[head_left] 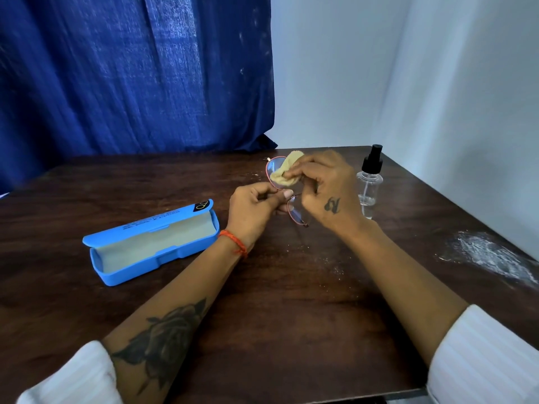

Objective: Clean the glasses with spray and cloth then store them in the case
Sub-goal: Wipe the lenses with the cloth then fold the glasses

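A pair of thin red-rimmed glasses (pixel 273 173) is held up above the middle of the dark wooden table (pixel 291 301). My left hand (pixel 253 208) pinches the frame near the bridge. My right hand (pixel 326 191) pinches a small yellow cloth (pixel 284 172) folded over the far lens. The near lens (pixel 296 212) shows between the two hands. A blue glasses case (pixel 151 246) lies open on the table to the left, with nothing inside its grey lining. A clear spray bottle (pixel 369 182) with a black nozzle stands upright just right of my right hand.
A blue curtain (pixel 131 74) hangs behind the table on the left. A pale wall (pixel 437 83) runs along the back and right. A white powdery smear (pixel 490 255) marks the table near its right edge. The table's front edge is close to my sleeves.
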A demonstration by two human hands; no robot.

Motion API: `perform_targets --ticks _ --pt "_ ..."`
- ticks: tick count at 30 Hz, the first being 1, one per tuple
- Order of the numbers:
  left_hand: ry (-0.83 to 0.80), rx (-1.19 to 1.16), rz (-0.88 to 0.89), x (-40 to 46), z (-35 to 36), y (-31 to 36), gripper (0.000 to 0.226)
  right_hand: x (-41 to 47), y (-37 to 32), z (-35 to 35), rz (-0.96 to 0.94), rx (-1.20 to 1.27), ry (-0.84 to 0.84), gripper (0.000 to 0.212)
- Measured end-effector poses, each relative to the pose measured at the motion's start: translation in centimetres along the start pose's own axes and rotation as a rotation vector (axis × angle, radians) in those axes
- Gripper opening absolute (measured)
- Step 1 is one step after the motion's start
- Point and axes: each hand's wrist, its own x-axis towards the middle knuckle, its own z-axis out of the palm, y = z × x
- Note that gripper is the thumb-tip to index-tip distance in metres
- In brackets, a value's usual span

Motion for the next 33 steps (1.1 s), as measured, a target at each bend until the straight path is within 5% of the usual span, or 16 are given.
perform_targets --ticks 9,17,24,33 --pt "0.033 0.107 0.056 -0.1 -0.1 -0.4 0.017 -0.3 -1.2 0.6 -0.178 -0.047 -0.088 0.039" --pt "0.025 0.002 -0.005 0.1 0.1 -0.3 0.008 -0.4 -0.4 0.0 0.005 0.12 -0.055 0.027" --pt "-0.035 0.073 0.036 -0.1 0.1 -0.1 0.008 0.0 -0.5 0.1 -0.007 -0.059 0.069 0.04" --pt "0.042 0.101 0.035 0.2 -0.5 -0.5 0.009 -0.4 -0.7 0.4 -0.075 0.088 -0.166 0.038"
